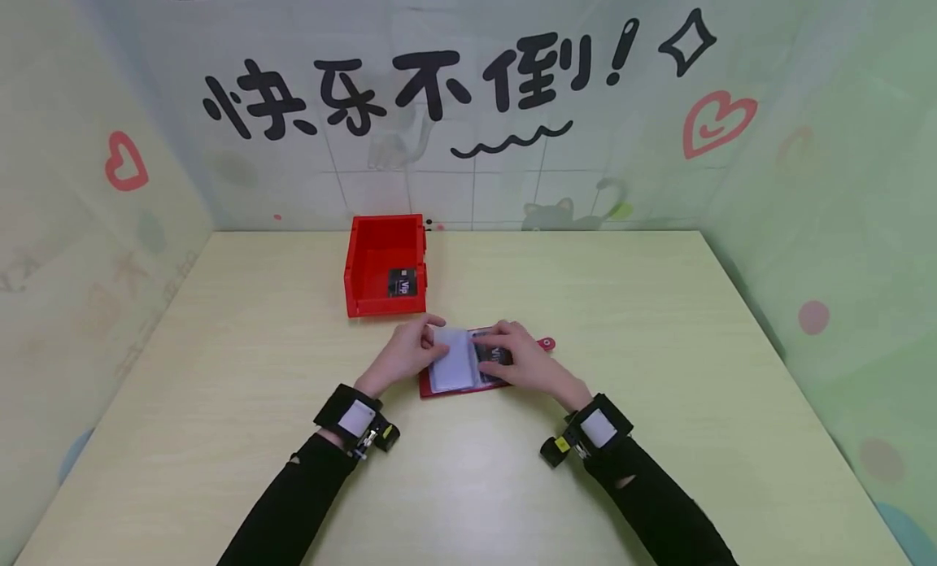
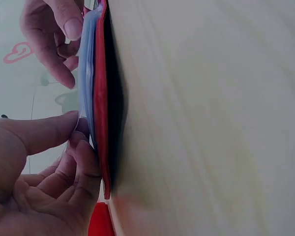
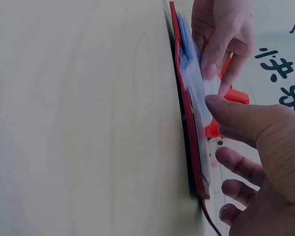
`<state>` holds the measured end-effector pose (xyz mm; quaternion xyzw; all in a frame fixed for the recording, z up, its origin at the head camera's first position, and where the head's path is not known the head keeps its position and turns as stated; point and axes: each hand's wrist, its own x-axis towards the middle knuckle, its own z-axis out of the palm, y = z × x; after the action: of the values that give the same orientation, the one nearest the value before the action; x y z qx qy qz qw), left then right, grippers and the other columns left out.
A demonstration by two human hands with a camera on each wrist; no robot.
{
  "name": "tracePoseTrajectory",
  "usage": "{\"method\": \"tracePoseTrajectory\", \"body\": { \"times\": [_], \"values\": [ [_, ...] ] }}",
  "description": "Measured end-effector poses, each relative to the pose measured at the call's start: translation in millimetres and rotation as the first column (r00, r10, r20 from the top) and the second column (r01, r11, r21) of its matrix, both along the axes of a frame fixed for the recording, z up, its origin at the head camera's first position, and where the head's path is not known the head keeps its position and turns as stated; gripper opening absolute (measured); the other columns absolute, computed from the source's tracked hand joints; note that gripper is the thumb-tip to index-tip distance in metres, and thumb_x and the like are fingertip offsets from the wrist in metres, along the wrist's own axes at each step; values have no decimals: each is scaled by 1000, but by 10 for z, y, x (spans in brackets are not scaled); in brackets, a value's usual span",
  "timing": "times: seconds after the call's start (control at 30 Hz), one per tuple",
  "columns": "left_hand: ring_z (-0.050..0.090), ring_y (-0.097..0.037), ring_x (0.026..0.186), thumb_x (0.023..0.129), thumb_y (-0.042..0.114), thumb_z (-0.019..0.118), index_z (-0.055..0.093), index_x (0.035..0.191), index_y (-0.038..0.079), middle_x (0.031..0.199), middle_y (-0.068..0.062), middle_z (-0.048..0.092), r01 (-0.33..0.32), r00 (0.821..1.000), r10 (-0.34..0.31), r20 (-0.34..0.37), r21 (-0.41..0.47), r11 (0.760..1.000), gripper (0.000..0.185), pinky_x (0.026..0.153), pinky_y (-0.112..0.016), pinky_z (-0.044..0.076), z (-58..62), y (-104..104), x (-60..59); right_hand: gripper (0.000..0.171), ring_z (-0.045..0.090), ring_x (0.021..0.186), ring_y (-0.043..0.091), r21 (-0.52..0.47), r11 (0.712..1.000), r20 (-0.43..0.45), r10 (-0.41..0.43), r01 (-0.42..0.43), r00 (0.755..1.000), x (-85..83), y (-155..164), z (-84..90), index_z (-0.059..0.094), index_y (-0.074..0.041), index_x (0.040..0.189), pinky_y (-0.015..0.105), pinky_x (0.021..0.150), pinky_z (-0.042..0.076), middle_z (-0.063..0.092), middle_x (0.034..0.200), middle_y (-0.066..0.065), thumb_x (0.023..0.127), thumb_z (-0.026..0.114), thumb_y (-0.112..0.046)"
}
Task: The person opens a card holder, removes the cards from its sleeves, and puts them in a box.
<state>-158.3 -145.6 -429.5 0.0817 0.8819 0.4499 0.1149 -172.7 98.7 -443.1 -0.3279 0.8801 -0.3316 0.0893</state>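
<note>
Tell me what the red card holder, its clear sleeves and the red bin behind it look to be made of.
Card holder: red cover, thin and flexible, probably faux leather or soft plastic; the finish is hard to judge.
Clear sleeves: translucent, slightly glossy film, likely soft plastic; they bend under the left hand and right hand.
Red bin: rigid moulded plastic, with uniform colour and thick straight walls.

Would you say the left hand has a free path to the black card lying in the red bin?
Probably yes: the red bin is open-topped, just beyond the left hand, with bare table between; the black card lies uncovered.
</note>
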Motion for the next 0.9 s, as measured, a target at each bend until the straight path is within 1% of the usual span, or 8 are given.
{"method": "tracePoseTrajectory", "body": {
  "times": [0.13,0.23,0.33,0.4,0.5,0.63,0.73,0.9],
  "values": [
    [54,-20,76,94,10,68,49,137,2,85,-10,58,-58,998,57,-27,-72,996,48,64,-24,44,34,20,8,63,39,122,32,68,993,-34,-97,99,995,-67,104,1,60,-11,139,46,98,42,51,132,11,84,81,-32],
    [54,-21,79,94,11,68,47,138,5,86,-12,57,-84,996,83,-19,-134,987,49,65,-26,45,61,51,14,70,38,124,33,101,989,0,-108,107,994,-106,162,-10,58,-10,142,49,102,41,49,136,12,81,83,-35],
    [55,-23,91,93,11,70,50,137,6,99,-13,55,-91,996,85,-38,-208,974,49,74,-30,51,95,115,21,75,38,124,33,130,986,21,-110,106,994,-123,201,-34,55,-11,144,52,105,38,47,136,13,80,83,-39],
    [54,-25,103,92,9,71,53,136,6,111,-14,53,-78,996,64,-65,-248,966,47,85,-35,54,114,170,23,78,39,123,33,145,981,19,-129,125,991,-122,221,-50,54,-13,145,54,106,36,47,134,13,79,84,-41],
    [52,-26,113,92,8,71,58,132,5,123,-14,52,-19,995,-10,-103,-276,961,43,98,-41,52,137,258,25,82,39,119,33,157,975,9,-162,159,987,-110,244,-79,53,-14,146,54,105,33,46,129,13,77,85,-43],
    [54,-26,111,92,12,70,62,131,3,121,-13,57,81,988,-114,-107,-273,958,40,102,-42,50,146,351,16,81,40,114,31,141,974,1,-180,178,984,-92,256,-117,55,-17,145,50,102,33,46,124,11,75,87,-44],
    [54,-25,109,93,13,70,62,132,2,120,-13,59,108,986,-138,-91,-279,954,41,102,-41,50,136,385,2,82,40,112,30,119,977,6,-178,176,984,-84,255,-130,56,-18,144,47,98,32,46,121,11,74,87,-46],
    [55,-24,108,93,12,71,61,133,2,120,-13,58,99,991,-121,-58,-291,951,42,102,-40,50,108,394,-24,81,39,113,29,104,980,25,-171,167,985,-83,284,-121,57,-18,144,45,97,31,46,121,10,73,88,-43]
  ]
}}
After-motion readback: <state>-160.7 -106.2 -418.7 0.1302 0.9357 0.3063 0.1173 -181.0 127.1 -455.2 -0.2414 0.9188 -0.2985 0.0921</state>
